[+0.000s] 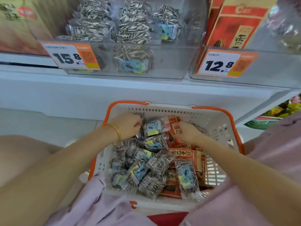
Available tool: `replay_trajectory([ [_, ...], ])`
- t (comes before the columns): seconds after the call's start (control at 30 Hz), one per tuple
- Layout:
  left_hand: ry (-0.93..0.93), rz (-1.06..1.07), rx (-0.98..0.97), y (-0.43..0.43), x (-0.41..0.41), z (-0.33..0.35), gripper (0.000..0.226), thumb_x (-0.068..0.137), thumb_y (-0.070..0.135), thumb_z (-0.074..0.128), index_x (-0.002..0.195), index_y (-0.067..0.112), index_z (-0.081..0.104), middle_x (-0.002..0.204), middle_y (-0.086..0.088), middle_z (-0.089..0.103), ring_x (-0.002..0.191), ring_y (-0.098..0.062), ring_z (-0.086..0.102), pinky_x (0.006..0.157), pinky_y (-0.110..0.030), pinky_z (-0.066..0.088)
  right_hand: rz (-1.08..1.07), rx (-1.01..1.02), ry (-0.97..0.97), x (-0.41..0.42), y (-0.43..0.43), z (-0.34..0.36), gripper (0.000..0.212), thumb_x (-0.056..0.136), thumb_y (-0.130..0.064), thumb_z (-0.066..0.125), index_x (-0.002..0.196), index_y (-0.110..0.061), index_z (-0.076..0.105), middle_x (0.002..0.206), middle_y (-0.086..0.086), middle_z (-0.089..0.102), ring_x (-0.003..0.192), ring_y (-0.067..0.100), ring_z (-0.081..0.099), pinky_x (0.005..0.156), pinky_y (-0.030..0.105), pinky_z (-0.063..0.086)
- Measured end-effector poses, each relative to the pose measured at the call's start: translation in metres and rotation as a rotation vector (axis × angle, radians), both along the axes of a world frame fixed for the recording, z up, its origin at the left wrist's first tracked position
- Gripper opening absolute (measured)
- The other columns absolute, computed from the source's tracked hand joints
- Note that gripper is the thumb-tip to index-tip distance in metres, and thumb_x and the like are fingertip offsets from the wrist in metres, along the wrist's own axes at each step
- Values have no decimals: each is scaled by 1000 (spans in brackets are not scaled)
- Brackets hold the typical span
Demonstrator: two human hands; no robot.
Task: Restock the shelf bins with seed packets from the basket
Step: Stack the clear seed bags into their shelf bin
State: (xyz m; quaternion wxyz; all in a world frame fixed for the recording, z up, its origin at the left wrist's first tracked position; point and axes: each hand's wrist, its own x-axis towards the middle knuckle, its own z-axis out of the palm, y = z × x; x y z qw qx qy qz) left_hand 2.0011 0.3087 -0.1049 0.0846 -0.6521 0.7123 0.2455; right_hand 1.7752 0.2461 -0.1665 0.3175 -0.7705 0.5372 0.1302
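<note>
A white basket [216,121] with orange handles sits below the shelf, full of clear sunflower seed packets with blue labels [153,128] and red-and-brown paper seed packets [187,154]. My left hand [128,126], with a gold bangle on its wrist, is closed on a clear packet at the basket's far left. My right hand [187,132] is curled over a red packet [172,137] at the basket's far middle; whether it grips that packet is unclear. Above, a clear bin [171,62] marked 15.8 holds clear seed packets, and a bin [268,69] marked 12.8 holds red packets.
The white shelf edge [81,92] runs across between the bins and the basket. More packaged goods show at the upper left [19,22] and on a lower shelf at the right [280,113]. My pale pink clothing [97,204] fills the foreground.
</note>
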Motion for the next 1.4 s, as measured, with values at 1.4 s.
replay_trajectory([
  [1.4,467,677,-117,-17,30,5,33,92,20,56,120,6,44,101,-11,49,73,-25,57,64,-38,53,-391,514,-548,17,-10,-8,21,86,-21,66,103,-11,59,104,8,66,91,21,66,80,32,57],
])
